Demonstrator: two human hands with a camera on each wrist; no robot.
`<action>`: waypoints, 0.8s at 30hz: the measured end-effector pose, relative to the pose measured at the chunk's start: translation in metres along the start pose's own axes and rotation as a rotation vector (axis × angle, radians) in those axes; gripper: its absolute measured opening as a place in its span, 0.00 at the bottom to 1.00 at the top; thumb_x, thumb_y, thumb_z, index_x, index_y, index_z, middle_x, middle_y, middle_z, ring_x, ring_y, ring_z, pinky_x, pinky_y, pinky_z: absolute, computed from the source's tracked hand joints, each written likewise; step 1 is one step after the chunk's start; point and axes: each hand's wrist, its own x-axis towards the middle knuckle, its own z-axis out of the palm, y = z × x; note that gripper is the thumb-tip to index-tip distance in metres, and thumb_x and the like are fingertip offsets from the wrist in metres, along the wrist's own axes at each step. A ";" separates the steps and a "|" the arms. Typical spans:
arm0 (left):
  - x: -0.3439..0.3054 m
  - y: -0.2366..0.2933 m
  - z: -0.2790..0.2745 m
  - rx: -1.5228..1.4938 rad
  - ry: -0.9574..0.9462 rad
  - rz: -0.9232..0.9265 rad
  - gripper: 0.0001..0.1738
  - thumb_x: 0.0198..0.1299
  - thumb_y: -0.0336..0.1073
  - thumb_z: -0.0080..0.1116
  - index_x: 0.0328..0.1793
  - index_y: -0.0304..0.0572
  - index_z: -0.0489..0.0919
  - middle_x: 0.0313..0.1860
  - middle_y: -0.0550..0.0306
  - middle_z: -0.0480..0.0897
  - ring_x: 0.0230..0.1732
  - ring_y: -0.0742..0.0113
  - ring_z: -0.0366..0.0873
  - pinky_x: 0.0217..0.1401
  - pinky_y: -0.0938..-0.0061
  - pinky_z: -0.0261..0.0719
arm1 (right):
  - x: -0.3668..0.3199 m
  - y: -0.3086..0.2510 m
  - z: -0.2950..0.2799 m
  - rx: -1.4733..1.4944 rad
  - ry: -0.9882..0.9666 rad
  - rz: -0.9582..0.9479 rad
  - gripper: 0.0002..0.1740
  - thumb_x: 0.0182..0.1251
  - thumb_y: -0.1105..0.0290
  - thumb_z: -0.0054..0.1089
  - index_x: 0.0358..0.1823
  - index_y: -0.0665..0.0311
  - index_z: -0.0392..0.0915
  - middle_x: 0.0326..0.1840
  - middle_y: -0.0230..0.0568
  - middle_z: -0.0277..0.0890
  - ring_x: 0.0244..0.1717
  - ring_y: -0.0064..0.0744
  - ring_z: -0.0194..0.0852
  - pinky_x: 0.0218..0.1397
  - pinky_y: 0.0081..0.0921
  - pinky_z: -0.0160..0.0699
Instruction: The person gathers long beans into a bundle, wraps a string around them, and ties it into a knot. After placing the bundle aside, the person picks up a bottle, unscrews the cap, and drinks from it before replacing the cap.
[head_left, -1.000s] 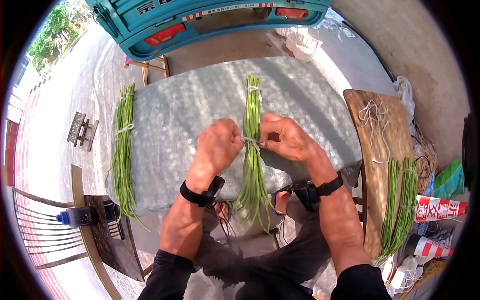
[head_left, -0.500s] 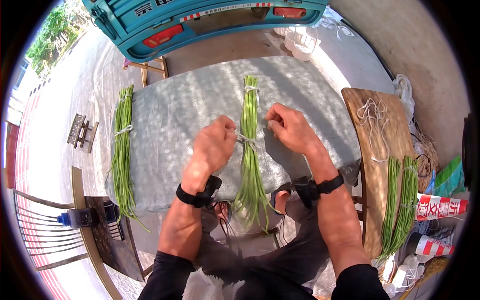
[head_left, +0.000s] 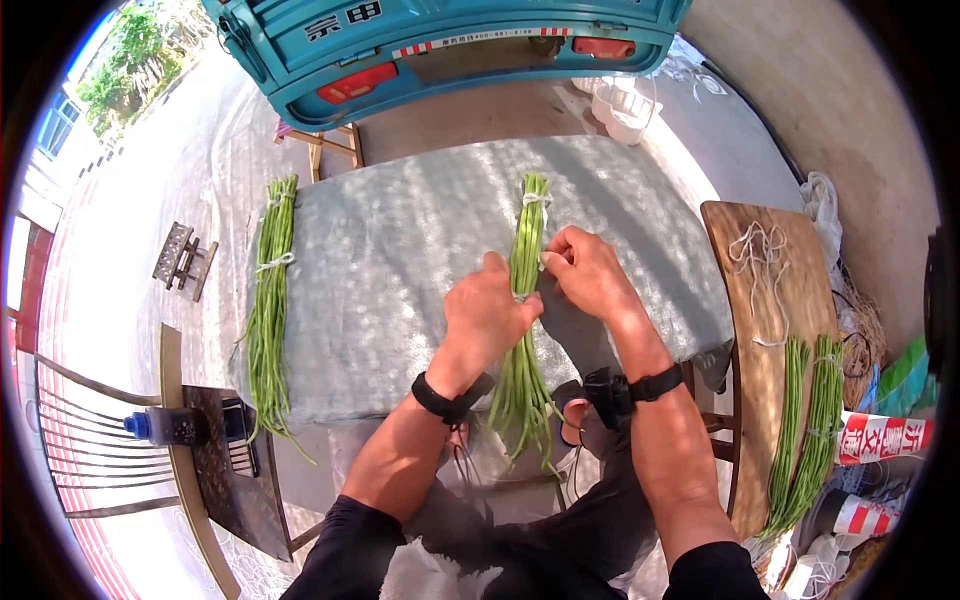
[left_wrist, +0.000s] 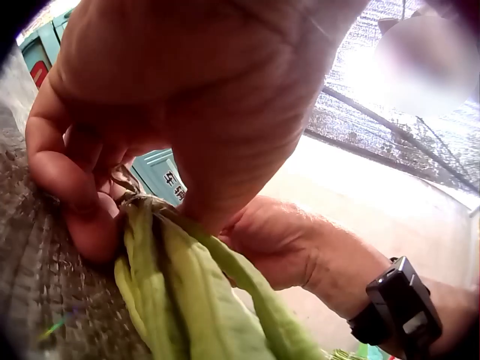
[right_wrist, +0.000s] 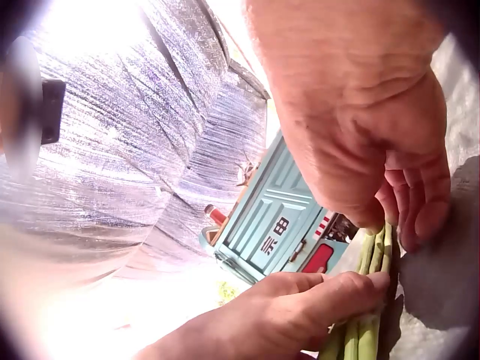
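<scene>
A bundle of long green beans [head_left: 527,240] lies lengthwise on the cloth-covered table, tied with white string near its top; its lower ends hang past the front edge. My left hand [head_left: 488,312] grips it round the middle, thumb across it over the second tie. In the left wrist view the bean pods [left_wrist: 195,292] run out from between thumb and fingers. My right hand [head_left: 592,278] is a little higher, its curled fingertips at the bundle's right edge; I cannot tell whether they pinch it. Another tied bean bundle [head_left: 270,300] lies along the table's left end.
On the right, a wooden board [head_left: 755,310] holds loose white string [head_left: 760,250] and more bean bundles [head_left: 822,430]. A blue truck [head_left: 450,60] stands behind the table [head_left: 400,230]. To the left are a chair [head_left: 190,440] with a bottle [head_left: 165,427] and a small stool [head_left: 183,260].
The left hand has moved from beside the tie onto the bundle and grips it. The right hand let go of the string, drew away, then came back to the bundle's edge. The head view has shifted.
</scene>
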 end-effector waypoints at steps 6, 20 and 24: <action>-0.007 0.004 -0.009 -0.150 0.044 0.000 0.26 0.58 0.46 0.75 0.53 0.40 0.76 0.30 0.47 0.88 0.36 0.43 0.90 0.44 0.54 0.85 | 0.003 -0.017 0.000 0.484 -0.084 0.247 0.22 0.77 0.54 0.70 0.44 0.70 0.82 0.34 0.38 0.83 0.26 0.25 0.82 0.22 0.29 0.73; -0.035 0.011 -0.035 -0.941 -0.095 0.228 0.36 0.78 0.53 0.66 0.71 0.30 0.63 0.62 0.42 0.81 0.54 0.61 0.86 0.58 0.60 0.88 | -0.014 -0.058 -0.023 1.006 -0.409 -0.116 0.23 0.74 0.59 0.74 0.60 0.68 0.83 0.40 0.33 0.83 0.32 0.20 0.77 0.31 0.21 0.73; -0.052 0.022 -0.034 -1.214 -0.205 0.264 0.34 0.82 0.51 0.59 0.75 0.31 0.61 0.64 0.44 0.80 0.50 0.65 0.84 0.57 0.64 0.88 | -0.021 -0.058 -0.035 0.995 -0.454 -0.245 0.27 0.73 0.60 0.75 0.64 0.71 0.82 0.44 0.37 0.85 0.34 0.21 0.79 0.32 0.21 0.76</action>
